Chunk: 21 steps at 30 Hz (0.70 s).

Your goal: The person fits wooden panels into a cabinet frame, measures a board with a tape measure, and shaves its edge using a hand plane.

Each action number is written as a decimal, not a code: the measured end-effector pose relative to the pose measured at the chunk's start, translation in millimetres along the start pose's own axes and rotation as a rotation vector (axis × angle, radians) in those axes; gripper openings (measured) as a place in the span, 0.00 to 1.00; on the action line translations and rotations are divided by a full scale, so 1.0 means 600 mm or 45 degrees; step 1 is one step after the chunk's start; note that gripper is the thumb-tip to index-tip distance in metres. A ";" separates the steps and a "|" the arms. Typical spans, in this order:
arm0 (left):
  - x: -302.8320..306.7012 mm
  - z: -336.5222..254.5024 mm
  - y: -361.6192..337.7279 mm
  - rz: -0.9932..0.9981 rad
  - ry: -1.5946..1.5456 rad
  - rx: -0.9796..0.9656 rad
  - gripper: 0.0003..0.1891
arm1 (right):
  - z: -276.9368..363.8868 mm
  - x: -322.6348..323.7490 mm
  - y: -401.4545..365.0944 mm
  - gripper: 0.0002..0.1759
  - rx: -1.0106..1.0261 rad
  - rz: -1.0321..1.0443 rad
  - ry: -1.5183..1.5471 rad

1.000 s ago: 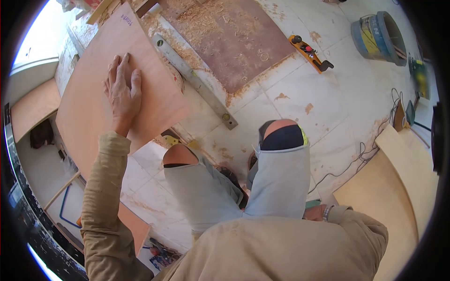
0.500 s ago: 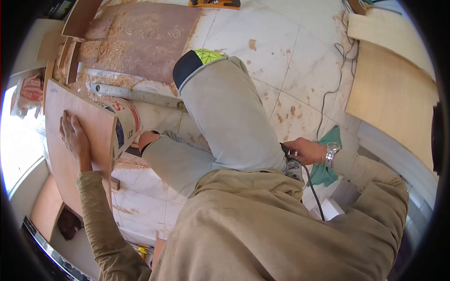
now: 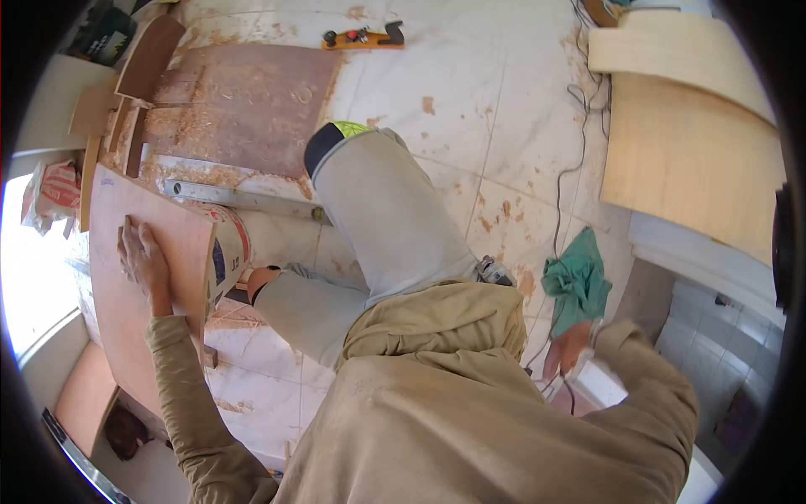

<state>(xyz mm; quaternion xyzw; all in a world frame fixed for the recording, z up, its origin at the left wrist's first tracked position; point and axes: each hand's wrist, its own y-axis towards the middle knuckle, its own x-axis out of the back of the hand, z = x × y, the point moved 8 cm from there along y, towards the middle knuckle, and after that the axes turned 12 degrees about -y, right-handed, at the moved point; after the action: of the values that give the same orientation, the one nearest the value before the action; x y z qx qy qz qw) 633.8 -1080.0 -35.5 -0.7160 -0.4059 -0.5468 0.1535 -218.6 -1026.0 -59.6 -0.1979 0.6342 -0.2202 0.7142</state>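
Note:
My left hand (image 3: 144,260) lies flat with fingers stretched on a curved wooden panel (image 3: 155,294). That panel leans against a printed white bucket (image 3: 228,252) on my left. My right hand (image 3: 567,351) is low at my right side, beside a dark cord (image 3: 572,399) and a white block (image 3: 598,382). It is blurred, so whether its fingers grip the cord cannot be made out. Just above it a crumpled green cloth (image 3: 578,277) lies on the floor. A power tool with a clear housing (image 3: 495,272) rests by my thigh, partly hidden by it.
A spirit level (image 3: 243,198) lies beyond the bucket. Wood shavings cover a brown board (image 3: 252,109), and a hand plane (image 3: 365,37) sits past it. Pale curved panels (image 3: 688,151) stand at right, with a cable (image 3: 561,193) trailing across the tiles.
My right hand has left the power tool and moved down and back toward the cord and white block. My left hand stays on the panel. The view has tilted, bringing the hand plane fully into sight.

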 end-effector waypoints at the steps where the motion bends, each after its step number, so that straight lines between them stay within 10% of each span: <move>1: -0.001 0.000 -0.004 -0.019 0.027 0.026 0.28 | -0.040 0.002 0.056 0.27 -0.011 -0.237 0.028; 2: -0.003 0.003 -0.006 -0.030 0.042 0.051 0.28 | -0.062 0.051 0.110 0.29 0.390 -0.771 -0.464; 4: 0.002 0.011 -0.010 -0.062 0.045 0.047 0.28 | 0.031 0.105 0.032 0.29 0.146 -1.510 -0.272; 7: 0.020 -0.004 -0.019 -0.146 -0.001 0.070 0.27 | 0.119 0.136 -0.064 0.29 0.409 -1.902 0.235; 14: 0.092 -0.041 -0.054 -0.129 -0.260 0.160 0.20 | 0.218 0.167 -0.235 0.30 0.860 -1.777 0.863; 19: 0.071 -0.031 -0.047 -0.220 -0.321 0.064 0.15 | 0.322 0.191 -0.240 0.38 0.863 -1.291 0.135; 21: 0.073 -0.028 -0.063 -0.202 -0.314 0.056 0.15 | 0.362 0.209 -0.238 0.36 0.693 -1.570 -0.411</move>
<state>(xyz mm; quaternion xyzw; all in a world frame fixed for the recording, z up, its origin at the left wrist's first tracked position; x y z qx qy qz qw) 597.3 -1049.3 1.9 -0.7399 -0.4890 -0.4560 0.0744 0.4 -1214.0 -56.5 -0.3665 0.2139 -0.7049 0.5683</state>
